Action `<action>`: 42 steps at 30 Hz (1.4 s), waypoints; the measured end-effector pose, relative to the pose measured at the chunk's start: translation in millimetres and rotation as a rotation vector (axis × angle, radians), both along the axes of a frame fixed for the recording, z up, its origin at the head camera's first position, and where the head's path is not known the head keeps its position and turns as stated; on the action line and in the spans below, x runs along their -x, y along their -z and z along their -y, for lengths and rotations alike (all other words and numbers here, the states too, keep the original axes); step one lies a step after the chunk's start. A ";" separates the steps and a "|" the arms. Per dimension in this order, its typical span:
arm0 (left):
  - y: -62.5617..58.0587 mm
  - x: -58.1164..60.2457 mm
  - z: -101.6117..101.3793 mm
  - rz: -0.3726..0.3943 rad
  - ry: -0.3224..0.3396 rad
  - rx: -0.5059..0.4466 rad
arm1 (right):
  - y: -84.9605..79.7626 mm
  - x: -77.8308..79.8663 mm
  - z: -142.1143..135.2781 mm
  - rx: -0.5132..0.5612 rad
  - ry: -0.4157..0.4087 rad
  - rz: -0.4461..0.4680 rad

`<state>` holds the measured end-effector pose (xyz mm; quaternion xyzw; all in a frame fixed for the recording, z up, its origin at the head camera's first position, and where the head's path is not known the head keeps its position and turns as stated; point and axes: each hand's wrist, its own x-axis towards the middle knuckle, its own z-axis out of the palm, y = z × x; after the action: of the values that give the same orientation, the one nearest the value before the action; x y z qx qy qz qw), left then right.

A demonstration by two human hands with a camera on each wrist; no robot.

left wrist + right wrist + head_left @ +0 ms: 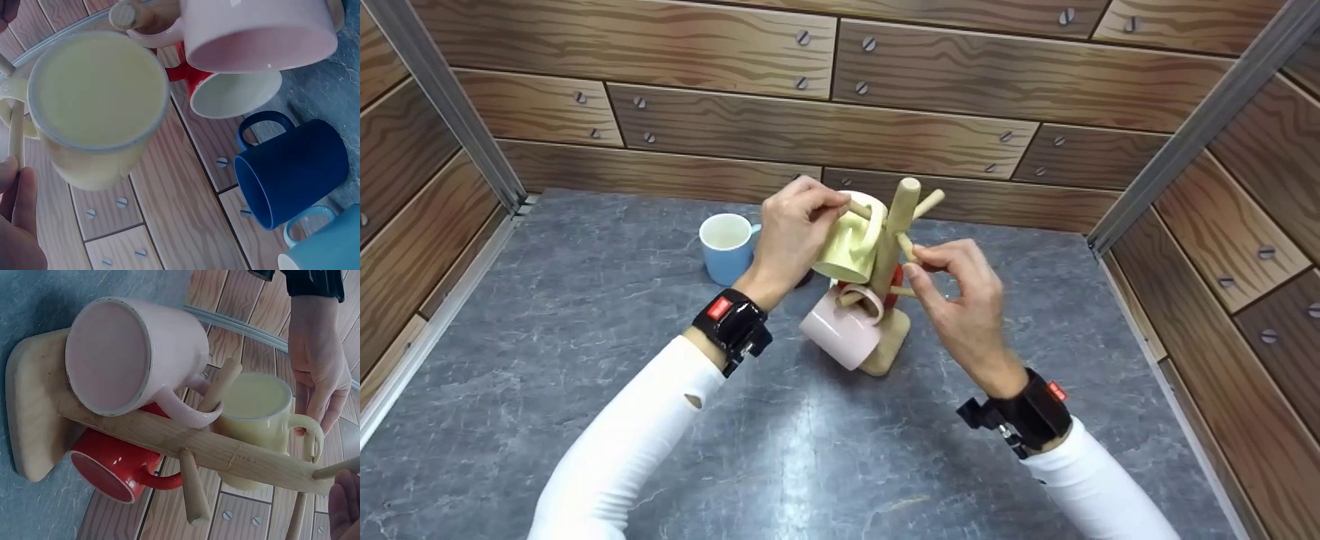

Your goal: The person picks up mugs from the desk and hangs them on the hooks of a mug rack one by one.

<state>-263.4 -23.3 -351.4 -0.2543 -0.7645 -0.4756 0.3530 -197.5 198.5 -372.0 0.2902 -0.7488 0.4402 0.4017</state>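
Observation:
A wooden mug tree [904, 206] stands tilted on the table. The yellow mug [844, 251] hangs by its handle on an upper peg, and my left hand [799, 225] pinches that peg's end, as the left wrist view shows with the wooden peg [18, 135]. Thumb and fingers of my right hand [967, 307] pinch the tip of another upper peg [906, 246]. Lower down hang a pink mug [840, 330] and a red mug [115, 464], the red one mostly hidden behind the post in the head view.
Left of the mug tree, a light blue mug [726, 251] stands upright on the grey table [660, 442]. A dark blue mug [295, 169] is near it, almost wholly covered by my left hand in the head view. Wood-patterned walls [720, 127] enclose the back and sides.

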 end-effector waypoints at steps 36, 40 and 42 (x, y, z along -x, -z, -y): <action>9.8 -34.2 -28.3 -0.483 0.304 0.365 | -7.8 47.9 -15.0 -0.048 0.197 0.247; 8.2 -32.9 -28.0 -0.497 0.301 0.356 | -14.3 56.2 -17.1 0.030 0.192 0.277; 8.8 -31.7 -26.2 -0.508 0.306 0.348 | -16.6 59.8 -18.4 0.078 0.167 0.301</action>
<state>-231.7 2.9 -360.2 -0.5330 -0.6746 -0.3071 0.4081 -257.3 216.9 -355.4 0.1420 -0.8043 0.4727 0.3310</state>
